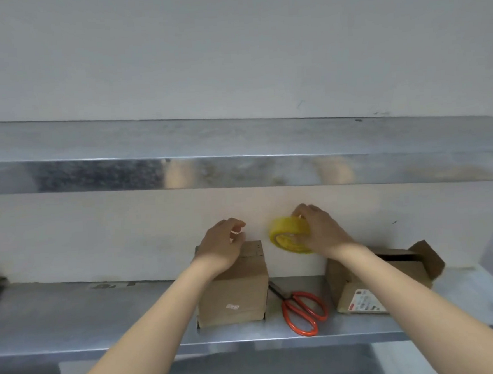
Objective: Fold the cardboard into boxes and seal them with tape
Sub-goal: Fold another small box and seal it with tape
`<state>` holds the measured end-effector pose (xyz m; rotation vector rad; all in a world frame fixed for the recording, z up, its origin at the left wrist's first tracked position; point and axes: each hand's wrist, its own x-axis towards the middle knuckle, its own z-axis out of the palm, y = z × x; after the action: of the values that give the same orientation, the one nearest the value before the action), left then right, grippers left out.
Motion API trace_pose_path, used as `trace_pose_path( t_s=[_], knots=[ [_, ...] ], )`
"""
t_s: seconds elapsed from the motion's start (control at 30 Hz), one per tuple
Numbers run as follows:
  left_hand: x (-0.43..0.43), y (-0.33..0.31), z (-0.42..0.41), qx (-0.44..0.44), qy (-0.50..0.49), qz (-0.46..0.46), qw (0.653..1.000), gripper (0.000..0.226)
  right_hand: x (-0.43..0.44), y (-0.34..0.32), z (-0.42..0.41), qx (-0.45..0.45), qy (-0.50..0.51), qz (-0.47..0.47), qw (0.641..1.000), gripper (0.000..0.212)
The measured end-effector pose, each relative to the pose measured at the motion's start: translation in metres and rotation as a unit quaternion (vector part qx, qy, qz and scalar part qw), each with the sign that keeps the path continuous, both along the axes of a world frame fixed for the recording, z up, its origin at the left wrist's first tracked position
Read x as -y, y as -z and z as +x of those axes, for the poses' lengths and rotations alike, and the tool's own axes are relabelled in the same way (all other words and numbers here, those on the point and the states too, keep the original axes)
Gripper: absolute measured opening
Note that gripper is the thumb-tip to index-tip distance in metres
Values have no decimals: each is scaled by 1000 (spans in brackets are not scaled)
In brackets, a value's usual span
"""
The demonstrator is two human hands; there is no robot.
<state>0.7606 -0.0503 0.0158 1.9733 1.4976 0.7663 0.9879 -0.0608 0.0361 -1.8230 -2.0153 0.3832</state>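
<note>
1. While it hangs in the air in front of the pale wall [97, 235], the yellow roll of adhesive tape [286, 233] sits tilted, with its open round core facing down and toward the camera.
2. The right hand [321, 231] grips the roll from the right, its fingers curled over the top rim and its palm covering the right side.
3. The left hand [223, 244] hovers over the top of a small closed brown cardboard box [235, 292]. Its fingers are curled, with thumb and forefinger tips close around a pale sliver, but blur hides whether they pinch anything.
4. That box stands upright on the steel shelf [102, 313], left of the roll and lower.
5. Red-handled scissors [303, 311] lie flat just right of the box. Beyond them is a second cardboard box with a printed label [344, 291] and a raised flap, partly hidden by the right forearm.
</note>
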Motion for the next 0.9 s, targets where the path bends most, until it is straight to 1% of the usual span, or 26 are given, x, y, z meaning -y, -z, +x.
trace_pose_path(
  t_s=[0.17,0.27,0.37,0.47,0.67,0.9],
  knots=[
    [5,-14,27,35,5,-29,999,43,14,-20,-10,-61,-6,45,997,38],
    [5,-21,36,59,8,-44,997,46,19,-25,-15,-70,-6,57,996,37],
    [4,-25,38,75,4,-58,995,43,24,-28,-17,-74,0,56,996,37],
    [4,-28,39,108,-21,-67,992,33,26,-29,-17,-54,4,45,997,37],
    [8,-32,42,153,-69,-56,984,22,28,-27,-26,-51,26,37,998,37],
    [12,-29,45,152,-102,-41,982,21,30,-25,-33,-46,30,33,998,35]
  ],
)
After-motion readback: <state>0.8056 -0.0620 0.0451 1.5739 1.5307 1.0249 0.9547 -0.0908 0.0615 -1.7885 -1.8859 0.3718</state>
